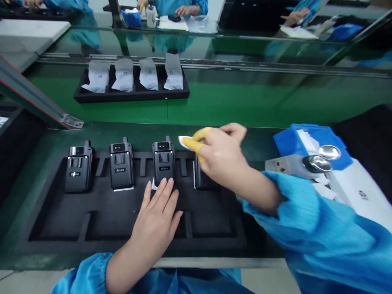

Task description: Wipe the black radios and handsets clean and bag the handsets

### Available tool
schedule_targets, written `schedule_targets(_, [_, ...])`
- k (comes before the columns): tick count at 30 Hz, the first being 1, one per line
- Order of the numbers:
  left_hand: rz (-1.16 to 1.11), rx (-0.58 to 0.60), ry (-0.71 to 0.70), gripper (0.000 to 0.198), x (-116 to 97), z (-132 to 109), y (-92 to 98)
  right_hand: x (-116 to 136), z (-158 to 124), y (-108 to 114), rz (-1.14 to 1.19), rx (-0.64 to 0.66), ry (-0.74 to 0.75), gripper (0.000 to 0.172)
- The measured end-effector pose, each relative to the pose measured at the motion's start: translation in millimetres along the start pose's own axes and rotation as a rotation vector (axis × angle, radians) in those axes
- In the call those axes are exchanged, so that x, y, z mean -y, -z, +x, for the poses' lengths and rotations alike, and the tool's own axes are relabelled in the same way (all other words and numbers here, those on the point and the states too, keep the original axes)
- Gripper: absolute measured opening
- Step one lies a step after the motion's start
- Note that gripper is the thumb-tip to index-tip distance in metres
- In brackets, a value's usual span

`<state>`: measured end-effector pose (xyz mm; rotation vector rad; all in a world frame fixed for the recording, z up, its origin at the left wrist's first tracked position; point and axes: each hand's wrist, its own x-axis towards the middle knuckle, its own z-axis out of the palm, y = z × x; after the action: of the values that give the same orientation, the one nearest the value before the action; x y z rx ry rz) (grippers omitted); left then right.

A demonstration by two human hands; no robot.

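Observation:
Several black two-way radios stand in a row in a black foam tray, among them the leftmost radio [79, 169], the second radio [121, 167] and the third radio [164, 165]. My left hand [159, 214] lies with fingers stretched out, its fingertips on the lower end of the third radio. My right hand [222, 155], with yellow finger cots on some fingers, pinches a small white wipe [184, 142]. It is held above and in front of the rightmost radio [203, 177], hiding most of it.
The foam tray [134, 245] lies on a green bench. Behind, a black holder [131, 96] carries several white pouches. At right are a clear bottle with a metal top [284, 164], a blue box [337, 139] and white boxes. Across a glass panel, another person's hands [187, 10] work.

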<state>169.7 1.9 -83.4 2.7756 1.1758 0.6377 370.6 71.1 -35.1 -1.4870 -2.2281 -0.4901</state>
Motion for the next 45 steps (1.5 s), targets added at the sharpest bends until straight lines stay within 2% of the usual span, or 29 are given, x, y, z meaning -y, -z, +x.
schedule_targets(3, [-0.004, -0.016, 0.010, 0.031, 0, -1, -1.3, 14, 24, -27, 0.033, 0.065, 0.112, 0.036])
schedule_targets(5, [-0.011, -0.012, 0.019, 0.030, 0, -2, -2.0, 19, 33, -38, 0.024, 0.073, 0.179, 0.038])
schedule_targets(8, [-0.032, 0.007, 0.013, 0.030, 1, -2, -2.5, 21, 35, -42, -0.010, 0.046, 0.258, 0.041])
schedule_targets(12, [-0.034, -0.003, -0.016, 0.030, 3, 0, -0.8, 13, 23, -34, -0.052, 0.036, 0.345, 0.035])
schedule_targets(15, [-0.017, -0.018, -0.019, 0.029, 3, 1, 0.5, 5, 16, -30, -0.089, 0.042, 0.324, 0.032])
schedule_targets(17, [-0.012, -0.022, -0.025, 0.029, 2, 1, 0.5, 5, 16, -32, -0.117, 0.001, 0.298, 0.032])
schedule_targets(22, [-0.005, -0.017, -0.014, 0.029, 1, 1, -0.6, 22, 27, -41, -0.134, -0.079, 0.318, 0.032])
schedule_targets(25, [0.005, -0.018, -0.025, 0.029, 2, 1, -0.2, 24, 26, -41, -0.148, -0.045, 0.298, 0.031])
schedule_targets(29, [-0.015, -0.014, -0.038, 0.029, 3, 2, 0.7, 11, 12, -33, -0.197, -0.017, 0.230, 0.033])
schedule_targets(32, [-0.063, -0.033, -0.010, 0.028, 2, 2, 1.9, 5, 1, -24, -0.232, -0.002, 0.143, 0.036])
schedule_targets(34, [-0.096, -0.067, 0.017, 0.025, 2, 1, 2.9, 9, -6, -18, -0.201, 0.019, 0.122, 0.034])
schedule_targets(37, [-0.114, -0.096, 0.031, 0.023, 1, -1, 3.1, 27, -13, -12, -0.109, 0.024, 0.176, 0.030])
schedule_targets(41, [-0.082, -0.091, 0.023, 0.026, 1, -3, 0.8, 50, -16, -16, -0.048, 0.014, 0.283, 0.031])
schedule_targets(45, [-0.061, -0.080, 0.023, 0.027, 1, -3, -0.4, 50, -21, -19, -0.073, 0.053, 0.294, 0.033])
